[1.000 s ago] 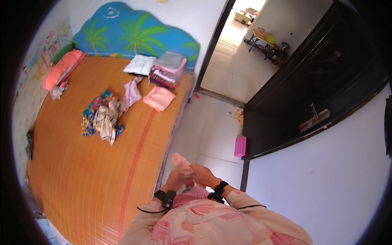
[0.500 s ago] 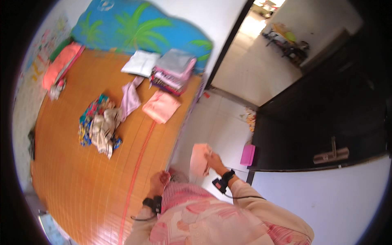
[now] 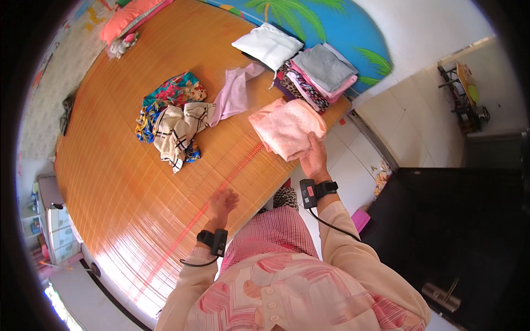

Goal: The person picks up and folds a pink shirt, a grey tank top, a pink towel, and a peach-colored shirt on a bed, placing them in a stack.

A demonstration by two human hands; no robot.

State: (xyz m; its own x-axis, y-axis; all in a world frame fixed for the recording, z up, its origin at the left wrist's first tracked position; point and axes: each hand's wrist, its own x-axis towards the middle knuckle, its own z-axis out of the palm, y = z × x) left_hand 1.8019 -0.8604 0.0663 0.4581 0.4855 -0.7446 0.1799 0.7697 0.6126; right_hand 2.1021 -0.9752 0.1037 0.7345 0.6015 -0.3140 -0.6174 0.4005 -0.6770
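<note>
My right hand [image 3: 316, 160] grips the near edge of a folded peach-pink cloth [image 3: 291, 126] at the right side of the bed mat, thumb on top. The cloth appears to lie over another folded peach piece, whose edge shows at its left. My left hand [image 3: 222, 204] hovers by the red stripe of the mat, fingers loosely apart and nothing in them. Beyond the pink cloth stands a stack of folded clothes [image 3: 326, 69], grey on top. A white folded item [image 3: 268, 45] lies beside the stack. A lilac cloth [image 3: 234, 94] stretches toward crumpled patterned clothes [image 3: 175, 127].
The orange bed mat [image 3: 116, 182] spreads to my left, with a coral pillow [image 3: 132, 19] at its far corner. A blue headboard [image 3: 353, 33] with palm leaves closes the far end. On the right are a black door [image 3: 441, 220] and a pink box [image 3: 360, 219] on the floor.
My right hand has moved from above the floor to the bed, bringing a peach cloth onto the folded one there. My left hand has moved forward over the mat. The view has turned.
</note>
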